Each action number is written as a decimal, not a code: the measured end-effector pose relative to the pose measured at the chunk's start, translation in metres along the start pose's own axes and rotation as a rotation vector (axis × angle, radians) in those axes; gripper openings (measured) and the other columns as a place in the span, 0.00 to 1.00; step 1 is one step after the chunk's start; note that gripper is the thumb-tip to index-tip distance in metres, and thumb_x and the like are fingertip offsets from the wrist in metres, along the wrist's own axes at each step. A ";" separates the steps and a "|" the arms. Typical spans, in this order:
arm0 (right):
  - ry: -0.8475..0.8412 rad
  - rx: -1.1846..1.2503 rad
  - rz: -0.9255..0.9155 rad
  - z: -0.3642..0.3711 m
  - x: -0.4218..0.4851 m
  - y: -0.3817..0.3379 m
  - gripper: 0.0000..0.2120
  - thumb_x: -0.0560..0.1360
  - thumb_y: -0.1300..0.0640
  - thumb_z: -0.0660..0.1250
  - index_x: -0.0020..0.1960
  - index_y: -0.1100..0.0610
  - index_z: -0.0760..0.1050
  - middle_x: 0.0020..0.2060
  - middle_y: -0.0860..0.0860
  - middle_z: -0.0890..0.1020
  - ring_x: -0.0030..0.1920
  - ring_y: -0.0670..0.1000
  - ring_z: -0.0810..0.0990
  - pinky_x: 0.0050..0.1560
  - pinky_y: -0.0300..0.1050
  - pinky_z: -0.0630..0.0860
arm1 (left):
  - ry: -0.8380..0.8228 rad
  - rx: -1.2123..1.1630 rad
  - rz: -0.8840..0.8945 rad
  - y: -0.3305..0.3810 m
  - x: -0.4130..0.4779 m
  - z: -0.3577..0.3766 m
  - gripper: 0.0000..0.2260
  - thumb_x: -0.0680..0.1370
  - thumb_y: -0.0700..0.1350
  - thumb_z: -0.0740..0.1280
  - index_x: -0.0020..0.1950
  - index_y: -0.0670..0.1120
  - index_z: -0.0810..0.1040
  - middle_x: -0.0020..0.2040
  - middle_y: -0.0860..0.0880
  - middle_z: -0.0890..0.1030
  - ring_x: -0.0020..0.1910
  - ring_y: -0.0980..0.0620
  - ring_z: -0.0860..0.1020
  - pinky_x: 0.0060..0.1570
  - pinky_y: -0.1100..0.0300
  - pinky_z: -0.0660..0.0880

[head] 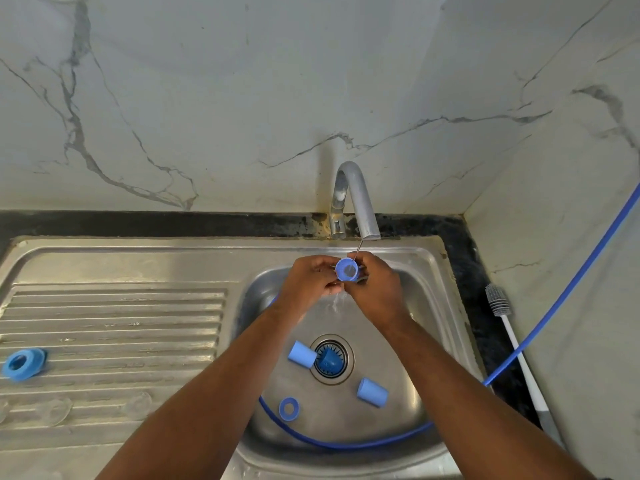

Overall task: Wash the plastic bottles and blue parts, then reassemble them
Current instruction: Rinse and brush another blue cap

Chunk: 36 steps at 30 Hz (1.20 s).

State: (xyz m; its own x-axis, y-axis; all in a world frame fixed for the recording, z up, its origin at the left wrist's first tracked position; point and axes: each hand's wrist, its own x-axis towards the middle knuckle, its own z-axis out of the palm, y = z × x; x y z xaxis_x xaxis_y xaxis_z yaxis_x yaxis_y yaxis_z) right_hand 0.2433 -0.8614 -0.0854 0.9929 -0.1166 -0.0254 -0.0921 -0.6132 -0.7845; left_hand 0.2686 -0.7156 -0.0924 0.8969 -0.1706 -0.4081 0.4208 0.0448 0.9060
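Both hands meet over the sink basin (426, 344) under the tap (360, 202). My left hand (308, 282) and my right hand (374, 285) together hold a small blue cup-shaped part (347, 270), its open mouth facing up. A thin stream of water runs from the spout onto it and spills below the hands. In the basin lie two light blue cylindrical caps (302, 354) (372, 392), a blue ring (289, 408) and a dark blue cone-shaped part (327, 363) on the drain. A blue collar (23, 363) sits on the drainboard at the left. No bottle is clearly visible.
A blue hose (554, 306) runs from the right wall down into the basin and curls along its front. A white bottle brush (512, 341) lies on the dark counter right of the sink. The ribbed steel drainboard (114, 327) lies to the left. Marble wall behind.
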 end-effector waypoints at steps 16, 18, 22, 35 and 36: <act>-0.211 0.075 0.127 -0.007 -0.004 0.022 0.16 0.70 0.57 0.79 0.55 0.51 0.80 0.45 0.43 0.85 0.45 0.41 0.84 0.51 0.41 0.81 | 0.098 0.382 -0.071 0.008 0.002 0.002 0.04 0.78 0.39 0.72 0.47 0.38 0.84 0.38 0.38 0.84 0.31 0.49 0.82 0.35 0.59 0.83; -0.223 0.124 0.130 -0.003 -0.004 0.017 0.17 0.70 0.60 0.79 0.55 0.51 0.78 0.46 0.44 0.85 0.46 0.42 0.83 0.50 0.39 0.80 | 0.129 0.543 0.032 0.011 0.002 0.000 0.03 0.77 0.41 0.73 0.44 0.44 0.84 0.37 0.44 0.85 0.30 0.54 0.83 0.33 0.65 0.80; -0.208 0.224 0.126 0.001 0.000 0.010 0.19 0.69 0.61 0.79 0.55 0.49 0.78 0.50 0.48 0.86 0.51 0.48 0.84 0.56 0.47 0.80 | 0.170 0.571 0.134 0.015 -0.005 -0.002 0.03 0.76 0.40 0.74 0.49 0.44 0.86 0.40 0.47 0.85 0.36 0.55 0.84 0.37 0.64 0.82; -0.307 0.226 0.163 -0.011 -0.044 0.016 0.14 0.69 0.61 0.79 0.50 0.50 0.79 0.45 0.51 0.86 0.48 0.54 0.85 0.51 0.55 0.84 | 0.045 0.423 -0.223 -0.006 -0.064 0.005 0.05 0.81 0.38 0.64 0.51 0.43 0.81 0.38 0.43 0.77 0.32 0.51 0.75 0.31 0.61 0.72; -0.315 0.128 0.139 -0.013 -0.045 0.016 0.13 0.68 0.59 0.80 0.49 0.50 0.79 0.43 0.51 0.85 0.47 0.54 0.85 0.50 0.54 0.83 | 0.071 0.490 -0.203 -0.008 -0.065 0.006 0.06 0.82 0.40 0.64 0.51 0.45 0.81 0.40 0.45 0.80 0.35 0.50 0.79 0.33 0.60 0.76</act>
State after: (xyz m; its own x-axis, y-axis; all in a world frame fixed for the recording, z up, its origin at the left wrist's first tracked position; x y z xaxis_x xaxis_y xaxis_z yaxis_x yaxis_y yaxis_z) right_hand 0.1967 -0.8757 -0.0886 0.9479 0.0666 -0.3115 -0.2376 -0.5034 -0.8308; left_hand 0.2060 -0.7104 -0.0723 0.8181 -0.0607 -0.5719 0.4891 -0.4499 0.7473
